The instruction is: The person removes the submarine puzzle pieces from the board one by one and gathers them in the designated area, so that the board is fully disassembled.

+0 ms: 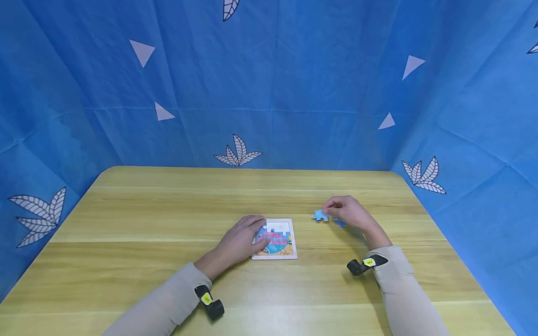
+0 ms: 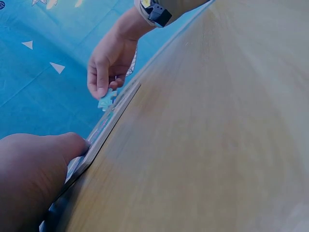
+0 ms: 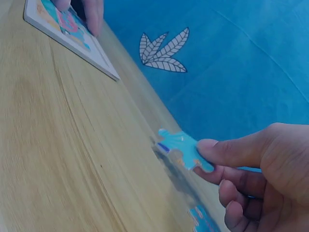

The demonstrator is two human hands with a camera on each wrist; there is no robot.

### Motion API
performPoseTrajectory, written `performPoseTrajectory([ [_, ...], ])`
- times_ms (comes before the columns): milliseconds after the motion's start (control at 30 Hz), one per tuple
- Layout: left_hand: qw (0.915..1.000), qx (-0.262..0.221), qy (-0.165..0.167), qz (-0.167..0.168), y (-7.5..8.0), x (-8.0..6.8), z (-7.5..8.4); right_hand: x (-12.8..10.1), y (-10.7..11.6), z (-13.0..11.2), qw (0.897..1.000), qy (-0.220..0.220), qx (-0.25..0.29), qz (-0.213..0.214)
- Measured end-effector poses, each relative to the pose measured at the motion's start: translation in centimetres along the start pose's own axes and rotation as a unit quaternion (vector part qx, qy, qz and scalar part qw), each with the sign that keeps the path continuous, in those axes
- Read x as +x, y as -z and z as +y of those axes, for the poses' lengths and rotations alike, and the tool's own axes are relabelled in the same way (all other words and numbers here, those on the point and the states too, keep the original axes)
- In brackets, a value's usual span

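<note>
Glossy blue knobbed puzzle piece [image 1: 320,215] pinched in right hand [image 1: 350,213] grip; left hand [image 1: 243,239] presses flat on square puzzle board [image 1: 290,254].

My left hand [image 2: 29,179] presses the puzzle tray [image 2: 104,126] on the bench [image 2: 217,135] — beyond, my right hand [image 2: 108,60] pinches a blue piece [image 2: 105,101]

Head view looks down over the table [image 1: 126,224] — wrist views skim it close, sharing the puzzle board [image 1: 293,242].
</note>
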State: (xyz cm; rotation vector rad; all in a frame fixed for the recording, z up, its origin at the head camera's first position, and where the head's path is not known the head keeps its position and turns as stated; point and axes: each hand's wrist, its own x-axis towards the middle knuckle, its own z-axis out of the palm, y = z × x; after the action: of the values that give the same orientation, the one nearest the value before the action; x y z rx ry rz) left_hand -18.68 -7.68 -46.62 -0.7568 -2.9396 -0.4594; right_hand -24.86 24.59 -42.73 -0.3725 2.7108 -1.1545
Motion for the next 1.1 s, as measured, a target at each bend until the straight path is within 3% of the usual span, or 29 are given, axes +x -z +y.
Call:
performPoseTrajectory([
  [133,1.0000,0.004,0.000,-0.001,-0.04,0.01,0.02,0.02,0.05,0.20,1.000,-0.018,-0.015,0.000],
  [400,1.0000,-0.001,-0.001,-0.001,-0.18,-0.23,0.10,-0.34,-0.13,0.34,0.998,-0.010,-0.064,-0.008],
  [1100,1.0000,0.000,-0.006,-0.003,0.34,-0.06,0.23,-0.20,0.23,0.52,0.998,-0.019,-0.060,-0.020],
])
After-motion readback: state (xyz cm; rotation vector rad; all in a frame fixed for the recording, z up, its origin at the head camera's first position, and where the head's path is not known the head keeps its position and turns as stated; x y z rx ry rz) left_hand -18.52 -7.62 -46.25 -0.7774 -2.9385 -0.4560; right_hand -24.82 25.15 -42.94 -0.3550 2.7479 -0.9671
